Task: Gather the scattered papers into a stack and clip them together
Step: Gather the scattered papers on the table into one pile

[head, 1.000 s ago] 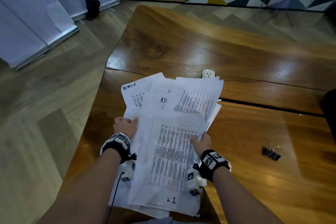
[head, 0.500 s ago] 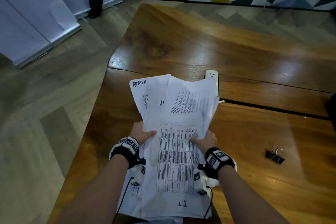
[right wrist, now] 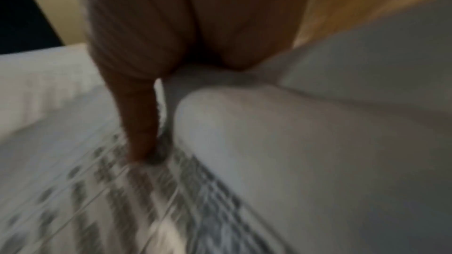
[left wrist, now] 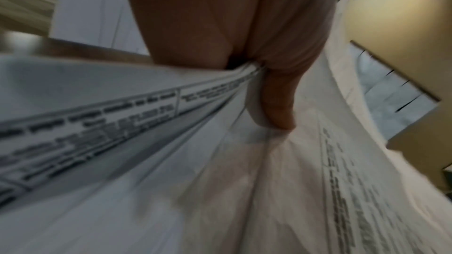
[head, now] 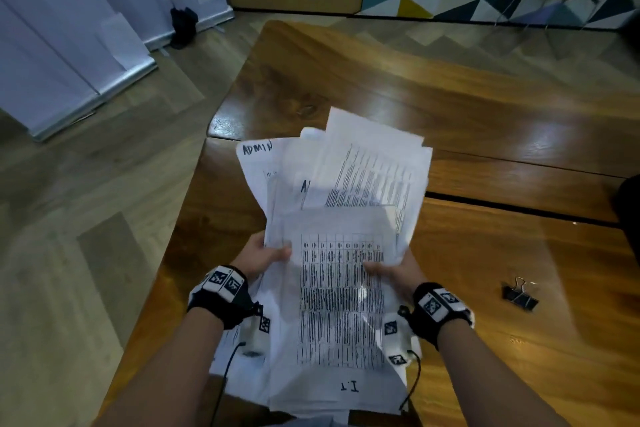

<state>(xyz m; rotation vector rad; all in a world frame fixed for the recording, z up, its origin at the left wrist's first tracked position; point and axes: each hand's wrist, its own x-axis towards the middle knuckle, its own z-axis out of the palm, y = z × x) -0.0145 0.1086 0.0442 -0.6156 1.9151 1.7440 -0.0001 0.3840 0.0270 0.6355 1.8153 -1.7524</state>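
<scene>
A loose bundle of printed papers [head: 341, 253] is held up off the wooden table [head: 485, 253], its far end tilted upward and fanned. My left hand [head: 266, 255] grips the bundle's left edge, thumb on top; the left wrist view shows the thumb [left wrist: 278, 103] pressed on the sheets [left wrist: 171, 152]. My right hand [head: 388, 270] grips the right edge, thumb [right wrist: 140, 123] on the printed top sheet [right wrist: 122, 200]. The fingers of both hands are hidden under the paper. A black binder clip [head: 520, 296] lies on the table to the right, clear of both hands.
The table's left edge [head: 180, 218] runs just left of my left hand, with floor beyond. A dark seam [head: 519, 210] crosses the table behind the papers. A dark object [head: 630, 204] sits at the right border. White panels [head: 69, 45] stand at the far left.
Both hands have lifted the papers off the table and drawn them together into a narrower bundle. The white power socket behind them is now covered by the raised sheets.
</scene>
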